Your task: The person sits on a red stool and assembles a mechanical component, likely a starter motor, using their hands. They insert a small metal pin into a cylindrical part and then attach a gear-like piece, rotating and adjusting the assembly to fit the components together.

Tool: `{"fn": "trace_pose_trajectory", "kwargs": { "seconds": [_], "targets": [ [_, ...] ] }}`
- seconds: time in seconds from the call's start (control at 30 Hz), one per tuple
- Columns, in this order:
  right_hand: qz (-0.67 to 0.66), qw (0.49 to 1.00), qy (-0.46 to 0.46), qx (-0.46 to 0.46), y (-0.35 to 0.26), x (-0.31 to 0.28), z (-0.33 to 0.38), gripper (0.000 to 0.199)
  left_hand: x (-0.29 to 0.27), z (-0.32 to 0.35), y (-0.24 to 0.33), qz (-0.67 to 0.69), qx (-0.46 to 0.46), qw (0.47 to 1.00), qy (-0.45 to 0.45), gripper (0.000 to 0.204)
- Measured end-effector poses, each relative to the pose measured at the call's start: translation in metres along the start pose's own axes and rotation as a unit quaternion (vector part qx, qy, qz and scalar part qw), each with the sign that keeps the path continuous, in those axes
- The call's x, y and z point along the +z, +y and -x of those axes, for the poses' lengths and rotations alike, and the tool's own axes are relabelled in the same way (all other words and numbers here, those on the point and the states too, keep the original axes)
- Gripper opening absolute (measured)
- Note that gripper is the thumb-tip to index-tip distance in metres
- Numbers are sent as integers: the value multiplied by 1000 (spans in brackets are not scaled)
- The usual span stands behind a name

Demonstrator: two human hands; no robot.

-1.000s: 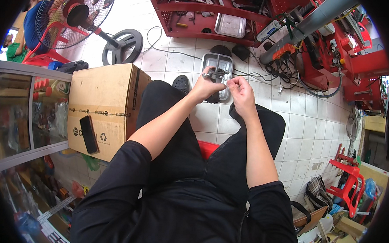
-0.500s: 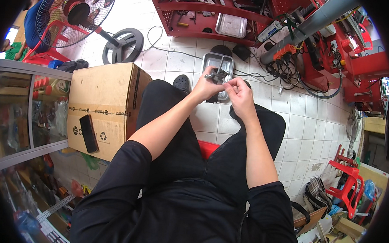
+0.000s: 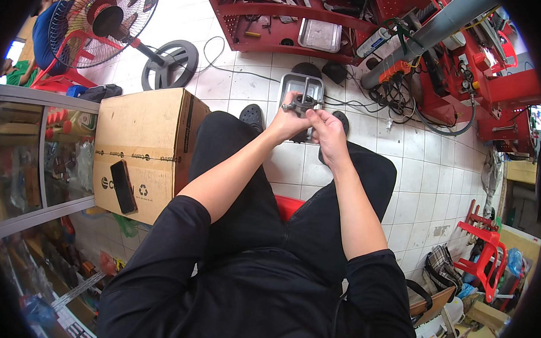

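Between my knees, a dark metal mechanical part [image 3: 303,102] with a round opening is held above a grey metal tray [image 3: 284,84] on the floor. My left hand [image 3: 287,122] is wrapped round the part's left side and underside. My right hand [image 3: 329,134] is closed, its thumb and fingertips pressed together against the part's near right edge. Whatever is pinched there is hidden by the fingers. A thin grey rod [image 3: 307,86] stands out from the part's far side, over the tray.
At my left stands a cardboard box [image 3: 139,124] with a phone [image 3: 123,187] on it, beside a glass cabinet [image 3: 41,159]. A fan [image 3: 111,22] stands beyond. Ahead are a red tool cart [image 3: 258,44] and tangled cables [image 3: 394,102]. Red stools [image 3: 484,257] lie at right.
My right hand has moved slightly left and closer against the metal part, its fingers more folded. My left hand still holds the part in about the same place.
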State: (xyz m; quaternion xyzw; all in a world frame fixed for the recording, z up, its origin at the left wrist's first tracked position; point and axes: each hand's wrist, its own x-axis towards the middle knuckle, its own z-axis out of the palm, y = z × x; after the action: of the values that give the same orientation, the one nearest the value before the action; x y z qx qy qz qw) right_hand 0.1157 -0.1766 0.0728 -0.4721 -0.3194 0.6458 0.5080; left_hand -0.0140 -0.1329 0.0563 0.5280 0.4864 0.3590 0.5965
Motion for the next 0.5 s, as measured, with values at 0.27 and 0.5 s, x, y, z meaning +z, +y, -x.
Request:
{"fn": "trace_pose_trajectory", "kwargs": {
  "seconds": [0.27, 0.5],
  "targets": [
    [15, 999, 29, -21, 3, 2, 1, 20, 0, -5, -18, -53, -57, 996, 30, 64],
    [121, 971, 124, -165, 10, 6, 0, 27, 0, 20, 4, 223, -146, 960, -88, 33]
  ]
}}
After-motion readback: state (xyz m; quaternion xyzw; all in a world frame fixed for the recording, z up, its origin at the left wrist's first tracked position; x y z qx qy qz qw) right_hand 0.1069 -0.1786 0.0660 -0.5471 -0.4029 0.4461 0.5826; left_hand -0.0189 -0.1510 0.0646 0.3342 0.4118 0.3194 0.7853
